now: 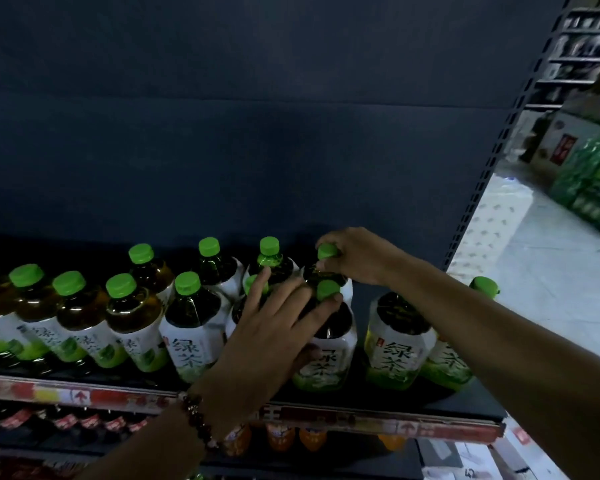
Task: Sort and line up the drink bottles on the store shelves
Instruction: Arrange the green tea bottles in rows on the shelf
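green-capped stock: clear plastic tea bottles with green screw caps and white-and-green printed labels [191, 327], standing on the dark shelf deck [465, 403] in two rough rows, front and back
contents: dark amber-brown liquid, filled up to the shoulders
axis: every bottle upright, long axis vertical, caps up; labels of the front row face outward
back-row bottle: rear bottle under the right hand [326, 268], at the right end of the back row, upright, just behind a front bottle
front bottle: front-row bottle under the left hand [329, 348], upright, label partly covered by the palm
right hand: right hand [357, 258] reaches in from the right, fingers curled round the cap and neck of the rear bottle, gripping it
left hand: left hand [274, 327] lies over two front bottles, fingers spread and nearly straight, tips touching caps and shoulders; not clenched
wrist: brown beaded bracelet [196, 415] on the left wrist
right end: two more labelled bottles [399, 341] stand near the shelf's right edge, partly hidden by the right forearm
shelf front: red and yellow price strip [84, 393] along the edge
lower shelf: orange drink bottles [281, 436] and dark bottles with red labels [66, 420], upright, tops hidden
background: stacked green bottle packs [593, 178] on the floor at far right, blurred
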`<state>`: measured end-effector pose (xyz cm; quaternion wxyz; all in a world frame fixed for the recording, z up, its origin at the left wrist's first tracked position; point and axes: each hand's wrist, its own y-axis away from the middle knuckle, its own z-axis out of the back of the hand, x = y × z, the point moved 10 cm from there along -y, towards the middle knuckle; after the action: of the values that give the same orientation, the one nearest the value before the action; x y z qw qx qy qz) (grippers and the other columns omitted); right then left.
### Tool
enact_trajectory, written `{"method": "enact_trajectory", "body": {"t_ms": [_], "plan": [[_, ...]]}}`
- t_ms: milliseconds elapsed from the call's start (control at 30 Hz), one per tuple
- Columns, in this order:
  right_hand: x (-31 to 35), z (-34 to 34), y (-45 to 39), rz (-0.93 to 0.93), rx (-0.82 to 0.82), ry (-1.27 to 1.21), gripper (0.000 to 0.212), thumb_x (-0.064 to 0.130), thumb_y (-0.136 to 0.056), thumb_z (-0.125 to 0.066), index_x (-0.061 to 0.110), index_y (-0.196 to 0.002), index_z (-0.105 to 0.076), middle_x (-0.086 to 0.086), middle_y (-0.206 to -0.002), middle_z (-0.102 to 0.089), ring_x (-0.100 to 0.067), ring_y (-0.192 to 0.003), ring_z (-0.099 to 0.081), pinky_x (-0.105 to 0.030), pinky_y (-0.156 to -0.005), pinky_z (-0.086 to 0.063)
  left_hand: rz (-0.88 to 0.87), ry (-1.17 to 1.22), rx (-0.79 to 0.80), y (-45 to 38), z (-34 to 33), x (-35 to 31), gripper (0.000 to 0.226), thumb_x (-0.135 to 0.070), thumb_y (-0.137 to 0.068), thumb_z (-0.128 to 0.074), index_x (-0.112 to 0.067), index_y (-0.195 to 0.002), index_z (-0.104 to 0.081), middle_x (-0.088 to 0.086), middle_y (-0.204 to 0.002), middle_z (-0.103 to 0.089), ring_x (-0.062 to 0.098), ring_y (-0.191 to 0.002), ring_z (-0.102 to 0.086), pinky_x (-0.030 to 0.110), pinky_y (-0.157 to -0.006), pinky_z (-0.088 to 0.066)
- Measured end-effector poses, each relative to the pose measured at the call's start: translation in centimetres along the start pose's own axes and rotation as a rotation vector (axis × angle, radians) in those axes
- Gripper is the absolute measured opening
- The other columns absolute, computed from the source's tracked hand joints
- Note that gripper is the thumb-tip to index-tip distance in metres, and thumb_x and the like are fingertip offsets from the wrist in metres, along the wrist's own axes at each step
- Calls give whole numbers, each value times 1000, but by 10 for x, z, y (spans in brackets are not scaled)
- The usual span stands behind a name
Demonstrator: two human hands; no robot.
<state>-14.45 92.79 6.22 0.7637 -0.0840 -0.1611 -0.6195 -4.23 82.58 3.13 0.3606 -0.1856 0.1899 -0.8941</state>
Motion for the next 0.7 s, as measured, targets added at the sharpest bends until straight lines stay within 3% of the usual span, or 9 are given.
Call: {"method": "enact_trajectory", "body": {"t_ms": [167,367,533,633,700], "plan": [[-3,-1,-2,-6,-37,-39,36,34,-93,-64,18,-125,-61,-3,-116,-65,-20,-105,-61,-35,-92,-49,2,44,0,5,-4,1,69,-43,-79,-76,-28,-140,-47,-2,-129,-58,23,-132,-42,53,-117,-16],[-7,-2,14,-3,-28,-99,60,41,-97,-57,21,-150,-37,-3,-149,-46,-19,-133,-45,-26,-102,-36,31,98,-59,8,3,-4,71,-37,-81,-75,-26,-143,-43,11,-139,-47,30,-134,-37,47,-119,-13],[-38,34,70,-95,-250,-21,58,46,-96,-54,27,-148,-40,0,-146,-50,-21,-131,-48,-32,-100,-41,123,180,-58,-7,9,-8,101,-42,-72,-81,-20,-152,-26,14,-152,-34,31,-137,-30,42,-113,-18],[-64,16,97,-213,-167,26,64,48,-94,-55,25,-150,-34,-5,-145,-48,-27,-129,-49,-33,-98,-42,180,211,26,-14,-6,-11,104,-45,-75,-77,-18,-155,-16,7,-157,-31,26,-143,-30,38,-116,-25],[-71,1,107,-256,-150,-33,62,45,-93,-57,24,-146,-35,-9,-134,-56,-30,-118,-56,-35,-91,-46,212,209,56,-15,-13,-11,106,-41,-72,-80,-16,-153,-18,5,-156,-32,25,-143,-32,39,-113,-28]]}}
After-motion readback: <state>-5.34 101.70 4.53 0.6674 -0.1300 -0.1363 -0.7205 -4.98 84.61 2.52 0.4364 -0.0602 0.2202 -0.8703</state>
